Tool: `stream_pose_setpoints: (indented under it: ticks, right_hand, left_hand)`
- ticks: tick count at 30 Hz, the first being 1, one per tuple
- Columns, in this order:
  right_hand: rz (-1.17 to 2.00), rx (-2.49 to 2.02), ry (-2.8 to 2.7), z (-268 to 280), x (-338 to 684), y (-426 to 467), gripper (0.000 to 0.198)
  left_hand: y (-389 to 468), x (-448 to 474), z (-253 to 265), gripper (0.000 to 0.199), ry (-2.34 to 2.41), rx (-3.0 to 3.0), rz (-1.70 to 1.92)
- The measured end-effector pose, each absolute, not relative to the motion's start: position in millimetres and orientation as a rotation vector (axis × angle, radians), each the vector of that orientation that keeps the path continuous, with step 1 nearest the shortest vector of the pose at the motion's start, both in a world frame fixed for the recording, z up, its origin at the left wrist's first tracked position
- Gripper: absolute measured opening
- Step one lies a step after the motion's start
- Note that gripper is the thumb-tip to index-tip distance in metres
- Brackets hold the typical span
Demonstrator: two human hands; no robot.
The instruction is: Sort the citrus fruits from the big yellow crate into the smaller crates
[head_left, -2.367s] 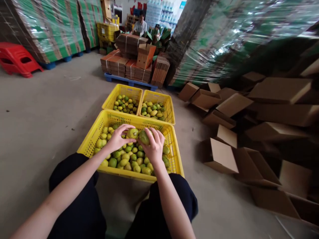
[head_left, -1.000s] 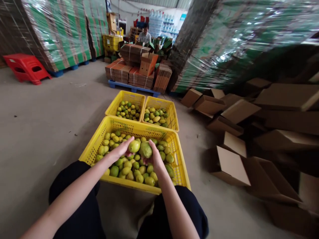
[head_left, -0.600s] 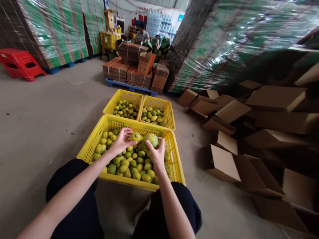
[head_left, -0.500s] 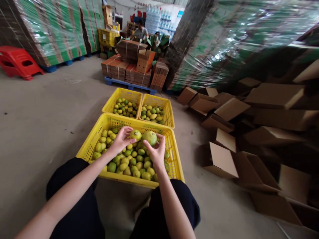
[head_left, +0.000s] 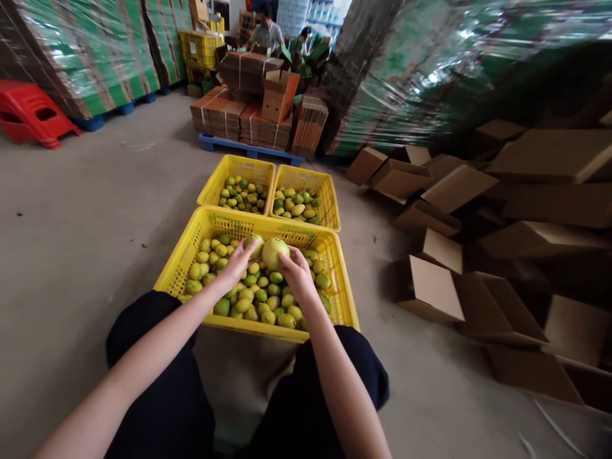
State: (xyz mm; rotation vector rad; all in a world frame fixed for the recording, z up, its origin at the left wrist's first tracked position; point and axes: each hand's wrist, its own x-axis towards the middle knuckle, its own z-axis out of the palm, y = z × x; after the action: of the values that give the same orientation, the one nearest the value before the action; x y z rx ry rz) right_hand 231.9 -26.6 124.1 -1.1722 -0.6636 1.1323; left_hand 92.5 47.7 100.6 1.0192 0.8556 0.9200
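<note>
My left hand (head_left: 235, 264) is closed around a green-yellow lemon (head_left: 254, 245), thumb towards me. A larger, paler lemon (head_left: 274, 255) sits in my right hand (head_left: 297, 274), with the fingers wrapped round its right side. The two fruits are side by side, close together; whether they touch I cannot tell. Both hands are above a large yellow plastic crate (head_left: 255, 326) in front of my knees. Many loose lemons (head_left: 248, 294), green to yellow, lie in that crate, partly hidden by my hands and forearms.
Behind stand two more yellow crates, left (head_left: 206, 189) and right (head_left: 331, 199), holding lemons. Flattened cartons (head_left: 217, 116) lie on a blue pallet (head_left: 248, 150). Open cardboard boxes (head_left: 435, 290) crowd the right. A red stool (head_left: 36, 115) stands left; a person (head_left: 268, 33) is far back.
The view has tipped downward slightly. Both hands have turned the lemons they hold, and the left fingers now lie behind their fruit. The right lemon has shifted a little left.
</note>
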Motion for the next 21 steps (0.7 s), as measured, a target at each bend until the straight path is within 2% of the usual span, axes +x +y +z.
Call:
stream_pose_setpoints:
  ticks: [3,7,11,16,21]
  right_hand:
    - [1.33,-1.064,-0.574,125,229,-24,0.046]
    - [1.349,-1.044,-0.513,125,229,-25,0.04]
    - [1.41,-0.961,-0.439,126,226,-24,0.034]
    - [1.361,-0.941,-0.202,123,223,-16,0.024]
    - [1.321,-0.922,-0.188,115,231,-11,0.021]
  left_hand:
    - [42,94,104,0.047,0.9,1.153,0.885]
    - [36,94,112,0.042,0.933,1.196,0.824]
    - [37,93,112,0.035,0.906,1.135,0.918]
    - [40,94,103,0.033,0.836,1.075,0.968]
    - [44,95,102,0.035,0.817,0.93,1.017]
